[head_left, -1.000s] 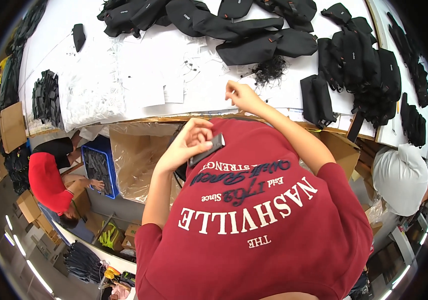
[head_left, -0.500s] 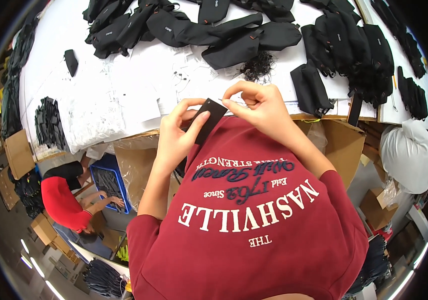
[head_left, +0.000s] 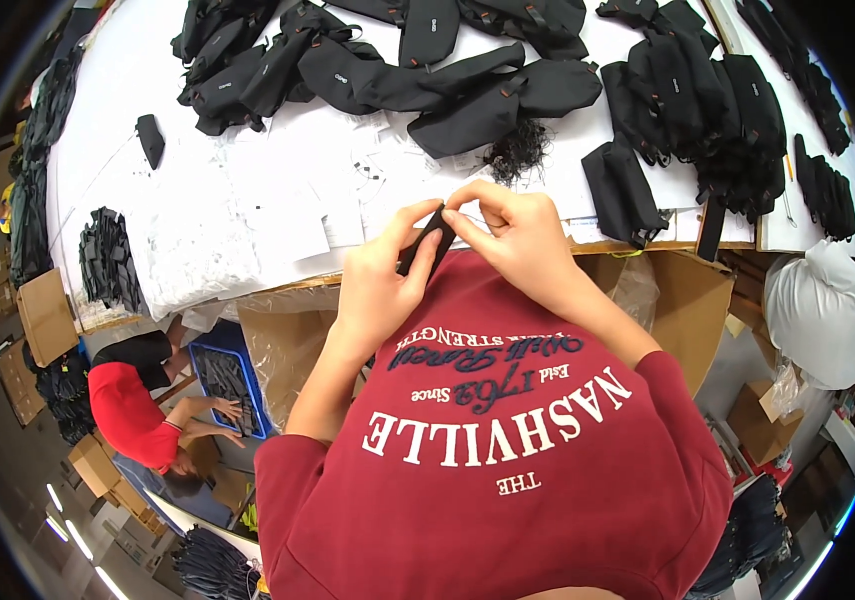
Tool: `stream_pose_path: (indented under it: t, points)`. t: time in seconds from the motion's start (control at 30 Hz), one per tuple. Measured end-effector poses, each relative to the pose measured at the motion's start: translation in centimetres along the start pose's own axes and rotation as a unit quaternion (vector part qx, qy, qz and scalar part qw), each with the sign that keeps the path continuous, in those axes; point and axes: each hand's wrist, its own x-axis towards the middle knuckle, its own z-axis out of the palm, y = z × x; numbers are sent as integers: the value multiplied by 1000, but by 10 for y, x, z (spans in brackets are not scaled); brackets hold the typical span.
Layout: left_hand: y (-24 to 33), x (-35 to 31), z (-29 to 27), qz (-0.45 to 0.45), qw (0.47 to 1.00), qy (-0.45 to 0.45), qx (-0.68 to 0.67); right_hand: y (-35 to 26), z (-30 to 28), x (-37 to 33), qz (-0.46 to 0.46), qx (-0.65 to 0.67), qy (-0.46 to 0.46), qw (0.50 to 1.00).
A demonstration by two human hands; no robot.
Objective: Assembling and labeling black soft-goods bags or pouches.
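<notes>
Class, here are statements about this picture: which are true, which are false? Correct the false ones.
1. The left hand holds a black piece. True.
2. Black bags lie on the table. True.
3. The right hand rests on the bags. False: its fingertips are at the black piece.
4. The co-worker in red has a hand at the blue crate. True.
5. The white sack is at the left. False: it is at the right.

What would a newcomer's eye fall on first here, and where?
The dark red T-shirt with bold lettering, filling the lower middle, catches the eye first. Just above it, the left grip holds a flat black object, the right grip at its upper end. Beyond, black pouches lie heaped across the white table.
</notes>
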Motion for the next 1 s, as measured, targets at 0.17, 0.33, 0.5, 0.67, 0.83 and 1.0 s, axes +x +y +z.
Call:
stream_pose_path:
  t: [0.17, 0.33, 0.5, 0.67, 0.83, 1.0]
  points:
    - [-14, 10, 0, -59, 990, -48, -115, 23, -9, 13, 195, 278, -173, 925]
    - [-19, 30, 3, -155, 928, -174, -290, 41, -18, 13, 204, 358, -207, 887]
    - [-28, 69, 32, -130, 914, -189, -335, 54, -38, 17, 189, 371, -148, 897]
    - [-71, 167, 110, 9, 996, -71, -53, 87, -73, 14, 180, 372, -13, 910]
    - [-110, 209, 156, 135, 954, 48, 264, 97, -96, 4, 194, 344, 27, 918]
    - [-94, 168, 109, 200, 960, 64, 186, 98, -91, 7, 188, 311, 10, 931]
